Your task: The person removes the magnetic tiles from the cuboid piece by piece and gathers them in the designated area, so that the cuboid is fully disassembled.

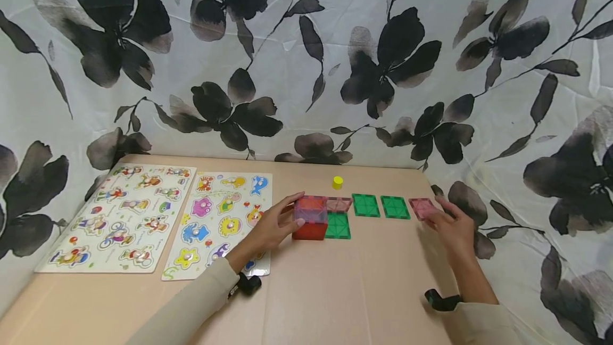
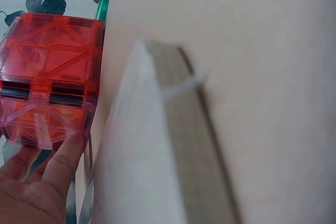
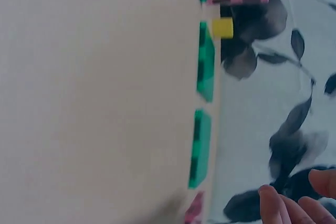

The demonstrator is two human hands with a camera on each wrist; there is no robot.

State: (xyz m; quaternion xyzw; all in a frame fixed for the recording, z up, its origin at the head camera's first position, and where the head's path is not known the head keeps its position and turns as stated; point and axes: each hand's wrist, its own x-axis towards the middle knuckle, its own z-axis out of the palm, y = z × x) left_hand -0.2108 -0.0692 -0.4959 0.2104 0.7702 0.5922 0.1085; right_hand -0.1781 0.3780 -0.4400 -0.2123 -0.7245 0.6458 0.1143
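Observation:
My left hand (image 1: 274,223) grips the left side of a red and pink cube of see-through magnetic tiles (image 1: 310,225), its thumb at the front and its fingers behind. The left wrist view shows the cube (image 2: 50,72) with fingertips at its pink side. Against the cube's right side lie a green tile (image 1: 338,226) and a pink tile (image 1: 338,204). My right hand (image 1: 452,228) is above the table's right edge, its fingertips overlapping the rightmost pink tile (image 1: 421,208). In the right wrist view, the right fingers (image 3: 270,203) are parted from the thumb.
Two more green tiles, one nearer the cube (image 1: 366,205) and one further right (image 1: 395,207), lie in the row. Behind them stands a small yellow cylinder (image 1: 337,182). Two picture boards, one far left (image 1: 119,212) and one nearer (image 1: 215,201), lie by a flower-printed cloth (image 1: 306,68).

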